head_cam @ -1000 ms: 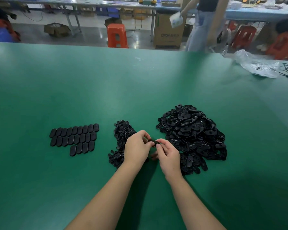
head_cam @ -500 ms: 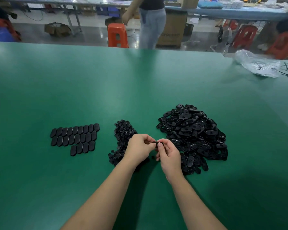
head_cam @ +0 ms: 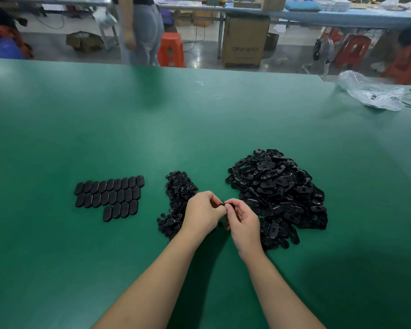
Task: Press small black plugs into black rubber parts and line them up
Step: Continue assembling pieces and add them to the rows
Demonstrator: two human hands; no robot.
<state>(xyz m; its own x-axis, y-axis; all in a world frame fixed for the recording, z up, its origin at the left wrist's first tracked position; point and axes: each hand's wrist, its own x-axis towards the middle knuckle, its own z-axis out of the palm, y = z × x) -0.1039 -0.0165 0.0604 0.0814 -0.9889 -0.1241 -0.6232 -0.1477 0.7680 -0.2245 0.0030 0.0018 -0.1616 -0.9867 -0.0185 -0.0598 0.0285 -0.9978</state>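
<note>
Closest in, two bare forearms reach over the green table (head_cam: 57,269). The left hand (head_cam: 203,213) and right hand (head_cam: 243,220) meet fingertip to fingertip, both pinching one small black part (head_cam: 224,205) just above the table. Most of it is hidden by the fingers, so I can't tell if there's a plug in it.

Right behind the left hand there's a narrow heap of plugs (head_cam: 177,200), running out from under the wrist and away. Beside the right hand and stretching further back is a much bigger pile (head_cam: 278,193) of loose rubber parts, all jumbled.

Off to the left, well apart from the heaps, the rows (head_cam: 109,197) of oval parts lie flat, side by side and touching: two full lines plus a shorter third one nearer.

Far right corner of the table has a crumpled clear bag (head_cam: 370,92). Beyond the table edge there's a person (head_cam: 140,29) standing, an orange stool (head_cam: 171,49) and a cardboard box (head_cam: 244,41).
</note>
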